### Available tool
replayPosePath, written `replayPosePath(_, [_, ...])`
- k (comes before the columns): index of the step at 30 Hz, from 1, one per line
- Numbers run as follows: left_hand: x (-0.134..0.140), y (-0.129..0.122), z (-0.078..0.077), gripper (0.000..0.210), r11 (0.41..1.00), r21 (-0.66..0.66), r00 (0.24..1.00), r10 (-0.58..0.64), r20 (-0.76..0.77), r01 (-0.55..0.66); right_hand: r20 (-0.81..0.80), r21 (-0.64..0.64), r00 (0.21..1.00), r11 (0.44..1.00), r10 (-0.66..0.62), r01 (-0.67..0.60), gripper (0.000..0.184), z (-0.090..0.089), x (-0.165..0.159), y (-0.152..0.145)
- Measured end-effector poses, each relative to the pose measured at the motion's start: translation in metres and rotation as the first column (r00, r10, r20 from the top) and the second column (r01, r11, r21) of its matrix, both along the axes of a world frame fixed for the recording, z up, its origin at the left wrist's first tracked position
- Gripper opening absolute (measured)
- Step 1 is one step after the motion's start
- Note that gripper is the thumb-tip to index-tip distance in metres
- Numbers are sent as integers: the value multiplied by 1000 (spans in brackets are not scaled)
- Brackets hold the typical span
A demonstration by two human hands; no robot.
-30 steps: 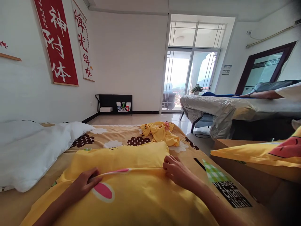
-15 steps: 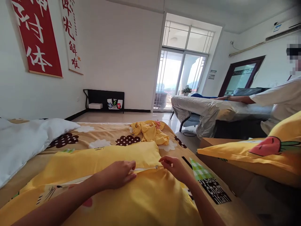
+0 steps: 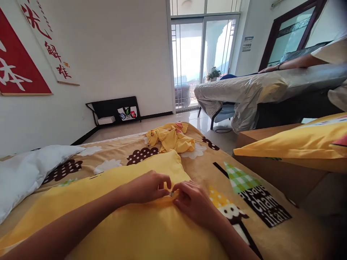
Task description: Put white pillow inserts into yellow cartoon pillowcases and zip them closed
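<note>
A yellow pillowcase (image 3: 151,231), plumped out by what is inside, lies on the bed right in front of me. At its seam, close to the far right corner, a small shiny zipper pull (image 3: 171,194) shows between my fingertips. My left hand (image 3: 148,186) comes in from the left, its thumb and bent forefinger closed at the pull. Facing it, my right hand (image 3: 193,202) has its fingers curled on the pillowcase fabric beside the pull. My fingers partly cover the seam.
A crumpled yellow cloth (image 3: 173,139) lies farther up the patterned bedsheet (image 3: 108,166). To the left is a white pillow (image 3: 29,173). On the right, a yellow pillow (image 3: 295,142) rests over a cardboard box (image 3: 287,177). Another person's arm (image 3: 298,62) leans on a plastic-covered surface (image 3: 230,90).
My left hand has moved right and now meets my right hand at the zipper pull. The pale opening along the seam no longer shows. My view has tilted down and turned slightly right.
</note>
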State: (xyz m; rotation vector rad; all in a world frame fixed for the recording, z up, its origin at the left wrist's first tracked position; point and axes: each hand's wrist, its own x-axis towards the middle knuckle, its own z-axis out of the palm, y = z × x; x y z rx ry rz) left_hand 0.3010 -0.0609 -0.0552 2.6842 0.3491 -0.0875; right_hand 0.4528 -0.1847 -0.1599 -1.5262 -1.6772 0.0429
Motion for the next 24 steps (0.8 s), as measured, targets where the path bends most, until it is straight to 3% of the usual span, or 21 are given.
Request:
replayPosePath(3, [-6, -5, 2, 17, 982, -163, 995, 99, 20, -95, 34, 38, 999, 999, 26, -28, 16, 0, -2, 1])
replayPosePath(7, [-16, -11, -5, 13, 976, -170, 983, 155, 97, -137, 32, 99, 999, 995, 21, -24, 13, -5, -7, 4])
replayPosePath(13, [-3, -1, -13, 15, 961, -228, 986, 165, 20, -157, 72, 118, 997, 993, -4, -5, 12, -10, -10, 7])
replayPosePath(18, [12, 2, -21, 19, 1000, -7, 997, 6, 71, -5, 170, 300, 984, 954, -46, -7, 16, -14, -9, 7])
replayPosePath(20, [12, 3, -27, 20, 998, -29, 993, -55, 103, 58, 220, 354, 972, 935, -79, -4, 19, -15, -10, 7])
replayPosePath(24, [4, 8, -40, 23, 983, -172, 992, -39, 122, 60, 277, 402, 954, 916, -113, -8, 25, -15, -15, 6])
